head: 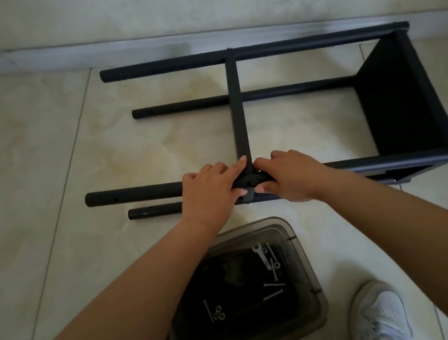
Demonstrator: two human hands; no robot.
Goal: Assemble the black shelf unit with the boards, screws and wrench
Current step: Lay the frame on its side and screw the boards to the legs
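Observation:
The black shelf unit (pixel 292 88) lies on its side on the tiled floor, its tube legs running left to right. One black board (pixel 400 98) closes its right end. A second board (pixel 237 108) stands edge-on in the middle, between the far and near legs. My left hand (pixel 209 193) and my right hand (pixel 292 176) grip the near upper leg (pixel 132 194) on either side of that board's corner, thumbs under the tube. A silver wrench (pixel 261 255) and several screws (pixel 273 295) lie in a clear tub (pixel 306 260).
The tub stands on the floor just below my forearms and also holds a few washers (pixel 218 313). A white shoe (pixel 381 318) is at the bottom right. A grey skirting board (pixel 49 55) and the wall run along the far side.

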